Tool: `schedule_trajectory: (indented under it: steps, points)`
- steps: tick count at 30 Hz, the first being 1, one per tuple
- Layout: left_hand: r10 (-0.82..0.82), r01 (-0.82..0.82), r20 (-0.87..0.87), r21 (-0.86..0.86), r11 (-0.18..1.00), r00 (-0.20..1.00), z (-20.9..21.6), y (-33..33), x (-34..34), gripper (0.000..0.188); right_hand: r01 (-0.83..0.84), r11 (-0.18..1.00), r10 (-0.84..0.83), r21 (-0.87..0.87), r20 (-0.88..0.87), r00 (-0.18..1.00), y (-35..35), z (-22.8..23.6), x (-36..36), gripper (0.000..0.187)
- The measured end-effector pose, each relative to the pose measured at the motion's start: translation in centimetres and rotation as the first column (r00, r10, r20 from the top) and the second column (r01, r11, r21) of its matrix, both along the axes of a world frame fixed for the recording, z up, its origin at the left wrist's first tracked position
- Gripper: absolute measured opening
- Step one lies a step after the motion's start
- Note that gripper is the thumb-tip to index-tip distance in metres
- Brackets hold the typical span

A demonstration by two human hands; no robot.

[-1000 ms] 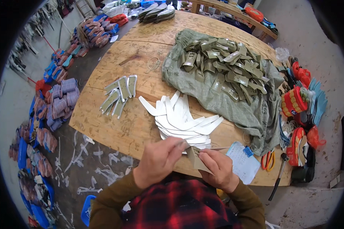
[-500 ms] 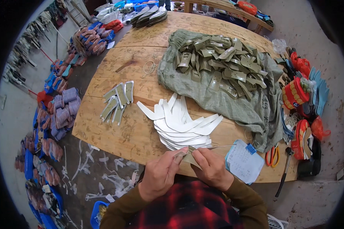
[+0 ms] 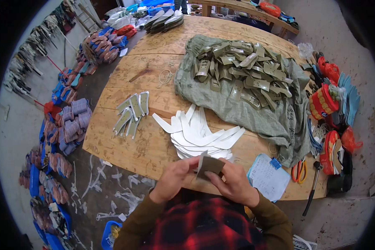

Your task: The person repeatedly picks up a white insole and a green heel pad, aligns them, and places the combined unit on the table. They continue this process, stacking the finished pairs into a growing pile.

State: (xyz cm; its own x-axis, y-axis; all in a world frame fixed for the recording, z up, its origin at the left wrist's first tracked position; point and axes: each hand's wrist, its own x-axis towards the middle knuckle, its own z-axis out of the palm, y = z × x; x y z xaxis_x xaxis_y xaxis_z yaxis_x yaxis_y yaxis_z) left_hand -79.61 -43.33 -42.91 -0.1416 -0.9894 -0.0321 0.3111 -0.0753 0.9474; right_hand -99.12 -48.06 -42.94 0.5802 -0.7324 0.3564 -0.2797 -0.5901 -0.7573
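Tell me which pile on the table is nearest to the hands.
The pile of white, curved pieces. The olive pile on the green sack, the pale-edged group and the dark stack at the far end lie farther away.

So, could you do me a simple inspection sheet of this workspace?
Surface: wooden table, stained and marked.
Job's things: heap of olive pieces on a green sheet; white curved pieces just beyond the hands; small pale-edged group at left.
Clutter: clipped papers, scissors and black-handled tool at right; white scraps on the floor.
Hands: right hand holds a single olive piece; left hand at its left edge, contact unclear.
Cables: nothing seen, only thin cord on the table.
Surroundings: striped bundles at left, stacked blue pieces at right.
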Motion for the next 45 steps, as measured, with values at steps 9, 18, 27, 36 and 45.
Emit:
schedule_trajectory:
  steps: [9,18,27,36,45]
  points:
    - [0.234,-0.181,0.232,-0.227,0.957,0.944,-1.0,-1.0,-1.5,0.015,-0.062,0.936,0.040,0.348,0.070,0.997,1.1,1.8,0.7,0.027]
    - [0.151,-0.146,-0.076,0.062,0.987,0.986,-0.8,-2.7,-1.4,0.029,-0.066,0.942,0.076,0.328,-0.019,0.997,-0.1,0.4,0.7,0.020]
    - [0.164,0.160,0.620,-0.433,0.887,0.767,-1.0,-1.2,0.6,0.047,-0.124,0.992,0.125,0.026,-0.089,0.988,0.2,0.4,1.1,0.042]
    - [0.398,0.014,0.357,-0.759,0.651,0.845,-3.6,0.0,0.3,0.026,-0.145,0.622,-0.101,0.770,0.263,0.960,-0.6,-0.9,0.7,0.029]
    - [0.485,0.077,0.527,-0.729,0.681,0.698,-2.9,0.4,0.4,0.019,0.103,0.906,-0.218,0.410,0.242,0.945,0.8,-0.9,2.5,0.016]
